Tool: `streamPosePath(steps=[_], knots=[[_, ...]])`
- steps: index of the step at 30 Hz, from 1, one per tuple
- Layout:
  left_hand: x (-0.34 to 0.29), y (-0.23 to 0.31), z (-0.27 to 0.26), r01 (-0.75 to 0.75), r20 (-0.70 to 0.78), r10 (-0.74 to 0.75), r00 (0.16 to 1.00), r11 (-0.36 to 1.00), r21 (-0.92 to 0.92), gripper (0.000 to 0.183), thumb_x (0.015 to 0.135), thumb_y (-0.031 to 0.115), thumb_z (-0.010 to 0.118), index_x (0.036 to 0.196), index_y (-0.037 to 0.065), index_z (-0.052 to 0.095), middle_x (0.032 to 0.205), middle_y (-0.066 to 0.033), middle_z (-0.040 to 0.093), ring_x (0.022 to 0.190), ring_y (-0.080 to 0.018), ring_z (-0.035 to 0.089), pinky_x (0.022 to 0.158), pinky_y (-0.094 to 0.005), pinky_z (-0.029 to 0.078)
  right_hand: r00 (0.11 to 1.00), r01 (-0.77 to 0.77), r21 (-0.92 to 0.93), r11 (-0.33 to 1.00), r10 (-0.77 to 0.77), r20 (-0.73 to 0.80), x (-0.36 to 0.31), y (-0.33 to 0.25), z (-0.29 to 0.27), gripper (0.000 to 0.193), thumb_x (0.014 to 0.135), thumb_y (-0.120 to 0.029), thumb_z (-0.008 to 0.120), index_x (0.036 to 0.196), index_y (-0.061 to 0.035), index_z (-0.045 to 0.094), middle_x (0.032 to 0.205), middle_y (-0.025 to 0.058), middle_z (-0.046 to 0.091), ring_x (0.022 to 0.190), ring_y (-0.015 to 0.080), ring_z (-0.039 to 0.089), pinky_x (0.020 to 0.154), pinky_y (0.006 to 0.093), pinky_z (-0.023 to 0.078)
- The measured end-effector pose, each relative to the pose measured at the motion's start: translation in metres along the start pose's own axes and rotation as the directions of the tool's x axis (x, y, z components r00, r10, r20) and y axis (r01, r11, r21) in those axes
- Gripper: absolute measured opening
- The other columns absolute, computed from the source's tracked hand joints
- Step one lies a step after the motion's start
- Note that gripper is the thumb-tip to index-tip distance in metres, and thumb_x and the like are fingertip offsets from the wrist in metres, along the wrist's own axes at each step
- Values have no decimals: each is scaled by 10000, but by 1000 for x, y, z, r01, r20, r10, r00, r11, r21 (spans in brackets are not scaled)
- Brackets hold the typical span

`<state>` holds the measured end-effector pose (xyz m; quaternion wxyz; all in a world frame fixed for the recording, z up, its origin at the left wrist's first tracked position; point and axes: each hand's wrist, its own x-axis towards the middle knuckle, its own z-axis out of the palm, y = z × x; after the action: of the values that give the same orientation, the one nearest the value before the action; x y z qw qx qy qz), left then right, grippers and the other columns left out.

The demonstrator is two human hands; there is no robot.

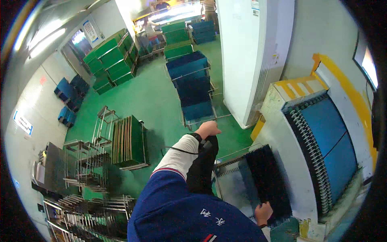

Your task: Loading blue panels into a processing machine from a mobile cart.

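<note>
My left hand (207, 128) is out in front, above the black trouser leg of my knee (204, 161), with its fingers curled closed and nothing visible in them. A black band circles that wrist. Low on the right, my right hand (263, 211) is closed at the near edge of a thin dark blue board (249, 181). This board leans apart from a tight row of dark boards (271, 181) standing upright in a metal rack (229, 171). The fingertips of my right hand are partly hidden.
To the right, a machine (294, 94) carries blue panels (328, 125) beside a row of rollers. A tall white cabinet (242, 60) stands ahead. Racks of blue boards (193, 86) and green boards (115, 56) stand on the green floor; metal frames (86, 161) are at left. People (163, 6) are far off.
</note>
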<state>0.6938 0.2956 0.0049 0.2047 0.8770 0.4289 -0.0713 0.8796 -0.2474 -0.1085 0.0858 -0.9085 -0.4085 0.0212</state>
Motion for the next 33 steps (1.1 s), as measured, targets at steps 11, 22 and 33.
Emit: streamPosePath(steps=[11, 22, 33], knots=[[-4, 2, -12, -4, 81, -1, 997, 999, 54, 502, 793, 512, 634, 960, 48, 729, 1006, -159, 696, 976, -340, 647, 822, -447, 514, 997, 12, 6, 1000, -11, -79, -2, 5, 13, 199, 713, -247, 666, 674, -52, 651, 887, 196, 656, 731, 363, 639, 639, 467, 515], [2, 4, -8, -4, 59, 5, 998, 1000, -15, 503, 768, 501, 643, 929, 33, 732, 980, -165, 700, 951, -350, 653, 806, -443, 519, 994, -73, 10, 997, 72, 78, -1, 12, 15, 249, 777, -298, 649, 780, -52, 686, 1038, 192, 652, 882, 355, 641, 757, 493, 500], [9, -7, 0, -41, -9, 40, 999, 999, -32, 489, 732, 476, 635, 902, 28, 731, 943, -170, 697, 934, -349, 652, 801, -436, 522, 997, 27, 31, 999, -24, -76, 3, 9, 12, 231, 706, -244, 661, 696, -14, 661, 846, 219, 624, 694, 394, 621, 623, 489, 502]])
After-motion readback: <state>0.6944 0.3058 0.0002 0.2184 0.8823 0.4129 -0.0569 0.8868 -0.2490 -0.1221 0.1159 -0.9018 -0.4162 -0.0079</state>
